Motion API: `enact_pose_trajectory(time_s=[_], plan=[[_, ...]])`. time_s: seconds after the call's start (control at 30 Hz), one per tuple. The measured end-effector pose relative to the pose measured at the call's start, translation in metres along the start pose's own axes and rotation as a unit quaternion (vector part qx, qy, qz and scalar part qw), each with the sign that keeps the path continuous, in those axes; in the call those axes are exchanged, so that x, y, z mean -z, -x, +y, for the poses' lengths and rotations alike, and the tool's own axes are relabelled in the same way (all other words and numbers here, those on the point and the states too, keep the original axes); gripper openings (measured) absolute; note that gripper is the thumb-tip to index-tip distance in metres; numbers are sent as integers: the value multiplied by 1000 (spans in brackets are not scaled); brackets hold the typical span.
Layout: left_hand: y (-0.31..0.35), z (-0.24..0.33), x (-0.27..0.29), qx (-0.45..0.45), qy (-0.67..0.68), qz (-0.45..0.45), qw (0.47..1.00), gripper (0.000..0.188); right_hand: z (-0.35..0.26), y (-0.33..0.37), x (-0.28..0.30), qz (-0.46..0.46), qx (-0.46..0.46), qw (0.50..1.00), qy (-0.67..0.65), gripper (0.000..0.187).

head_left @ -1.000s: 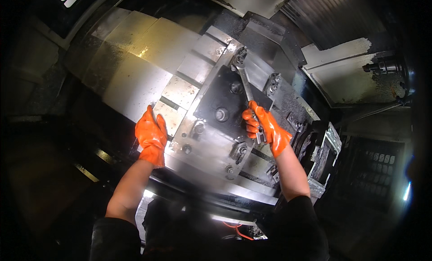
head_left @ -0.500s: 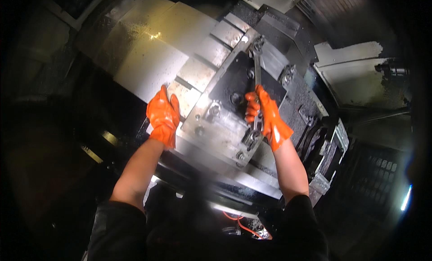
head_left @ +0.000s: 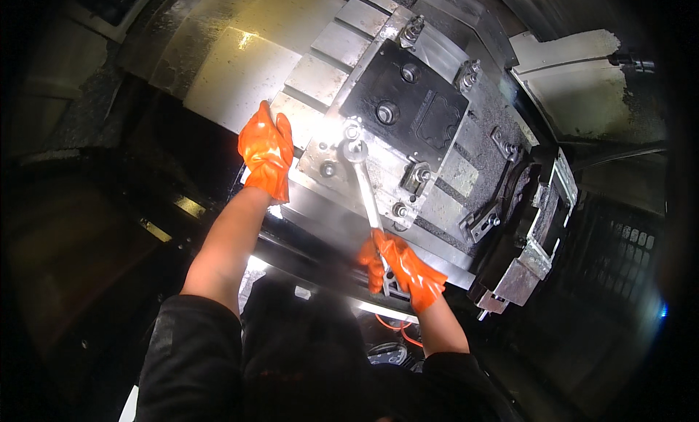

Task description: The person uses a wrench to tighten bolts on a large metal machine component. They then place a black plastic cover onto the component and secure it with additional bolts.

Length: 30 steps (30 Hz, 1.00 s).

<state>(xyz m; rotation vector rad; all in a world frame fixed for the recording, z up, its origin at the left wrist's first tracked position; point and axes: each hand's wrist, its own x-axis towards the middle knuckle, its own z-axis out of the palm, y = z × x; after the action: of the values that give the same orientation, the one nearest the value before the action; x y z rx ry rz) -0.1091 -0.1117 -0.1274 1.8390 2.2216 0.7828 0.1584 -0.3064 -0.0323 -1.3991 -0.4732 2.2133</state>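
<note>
My right hand, in an orange rubber glove, is wrapped round the handle of a steel wrench. The wrench's far end is at the near-left clamp nut, beside a black rectangular plate; whether it sits on the nut cannot be made out. My left hand, gloved alike, lies on the left edge of the slotted metal machine table, fingers stretched out and thumb a little apart, holding nothing. Other clamps with studs and nuts stand around the plate.
A loose-looking clamp bracket sits on the chip-strewn right side of the table. Beyond it is a dark curved machine part with a metal rim. Machine walls enclose the sides. An orange cable shows below the table's near edge.
My right hand has moved toward me and left with the wrench, whose far end has gone from the far clamp to the near-left one. My left hand stays on the table edge.
</note>
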Motion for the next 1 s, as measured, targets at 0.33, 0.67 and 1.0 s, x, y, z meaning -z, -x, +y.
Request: enact_pose_trajectory(time_s=[0.33, 0.67, 1.0], plan=[[-7, 1, 1, 6, -1, -18, 1000, 49, -98, -2, 39, -46, -109, 986, 121, 52], [-6, 3, 3, 5, -4, -34, 999, 48, -87, 0, 19, -32, -121, 987, 97, 53], [-7, 4, -1, 36, -19, -35, 999, 47, -39, -8, 3, -9, -59, 997, 57, 54]])
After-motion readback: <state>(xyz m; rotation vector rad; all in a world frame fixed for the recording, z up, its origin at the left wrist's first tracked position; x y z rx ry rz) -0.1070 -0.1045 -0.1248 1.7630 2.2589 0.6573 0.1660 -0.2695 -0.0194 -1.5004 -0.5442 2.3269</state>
